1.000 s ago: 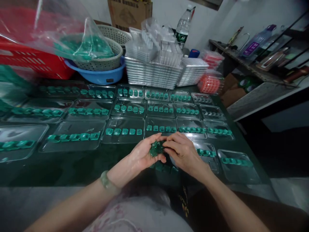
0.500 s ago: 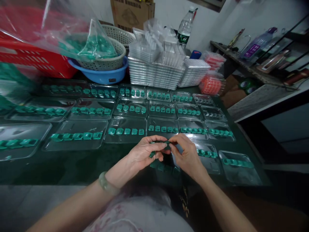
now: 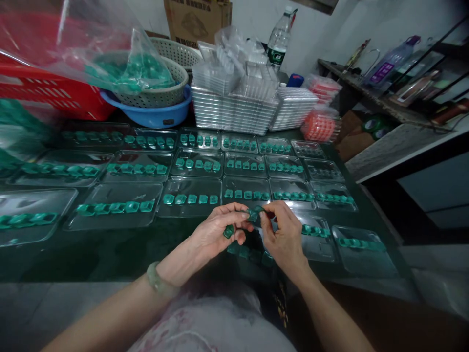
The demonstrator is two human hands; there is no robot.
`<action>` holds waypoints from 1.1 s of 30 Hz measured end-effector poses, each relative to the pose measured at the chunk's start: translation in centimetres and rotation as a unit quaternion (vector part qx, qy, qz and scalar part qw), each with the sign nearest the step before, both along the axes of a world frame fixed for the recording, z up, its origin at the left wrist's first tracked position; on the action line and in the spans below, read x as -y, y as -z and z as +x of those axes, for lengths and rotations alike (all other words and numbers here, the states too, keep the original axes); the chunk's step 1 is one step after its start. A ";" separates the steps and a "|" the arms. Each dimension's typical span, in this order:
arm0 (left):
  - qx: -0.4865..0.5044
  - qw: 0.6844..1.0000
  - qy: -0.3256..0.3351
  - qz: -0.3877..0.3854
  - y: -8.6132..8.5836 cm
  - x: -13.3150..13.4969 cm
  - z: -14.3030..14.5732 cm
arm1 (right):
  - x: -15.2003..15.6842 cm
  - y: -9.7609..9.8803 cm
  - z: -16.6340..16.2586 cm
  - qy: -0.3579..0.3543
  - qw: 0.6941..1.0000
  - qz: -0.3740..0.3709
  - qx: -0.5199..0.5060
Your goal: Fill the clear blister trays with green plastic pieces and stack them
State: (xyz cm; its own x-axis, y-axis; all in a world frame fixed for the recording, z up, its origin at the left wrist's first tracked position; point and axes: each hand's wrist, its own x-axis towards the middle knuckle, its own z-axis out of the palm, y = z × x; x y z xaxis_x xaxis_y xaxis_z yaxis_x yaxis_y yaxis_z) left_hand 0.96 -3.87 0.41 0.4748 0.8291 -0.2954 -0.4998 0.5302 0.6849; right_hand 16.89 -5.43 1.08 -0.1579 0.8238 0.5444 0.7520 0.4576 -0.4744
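Note:
My left hand (image 3: 216, 234) is closed around a few small green plastic pieces (image 3: 229, 231), with one showing under its fingers. My right hand (image 3: 282, 234) meets it fingertip to fingertip, and both pinch one green piece (image 3: 252, 214) between them. They hover just above the near edge of the dark table (image 3: 110, 254). More loose green pieces (image 3: 249, 254) lie under the hands. Beside the right hand is a clear tray (image 3: 315, 237) with a row of green pieces.
Rows of clear trays (image 3: 190, 198) holding green pieces cover the table. Behind them stand a stack of empty clear trays (image 3: 234, 107), a blue basin with a grey basket (image 3: 154, 98), a red crate (image 3: 54, 93), a water bottle (image 3: 278, 41) and a shelf (image 3: 384, 107) at right.
The hands went from cupping a clump of green pieces to pinching one piece between the fingertips, and rose slightly. The camera shifted a little.

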 end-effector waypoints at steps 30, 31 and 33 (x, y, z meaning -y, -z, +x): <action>0.000 0.999 -0.003 -0.052 -1.4 0.2 -0.8 | 0.4 1.0 -0.6 -0.012 0.817 -0.254 -0.517; -0.028 0.998 -0.010 -0.049 -1.6 0.4 -0.5 | 0.5 1.2 -0.9 -0.006 0.821 -0.250 -0.514; -0.081 0.996 -0.023 -0.035 -1.7 0.7 0.3 | 0.7 1.4 -1.3 0.011 0.834 -0.238 -0.498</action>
State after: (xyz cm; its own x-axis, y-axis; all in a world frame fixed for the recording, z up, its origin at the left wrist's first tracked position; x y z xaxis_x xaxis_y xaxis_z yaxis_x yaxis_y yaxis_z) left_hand 1.22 -4.59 2.09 0.3779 0.8239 -0.4223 -0.4109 0.5580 0.7210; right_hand 15.61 -6.14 -0.32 0.1945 0.9809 0.0070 -0.1183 0.0305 -0.9925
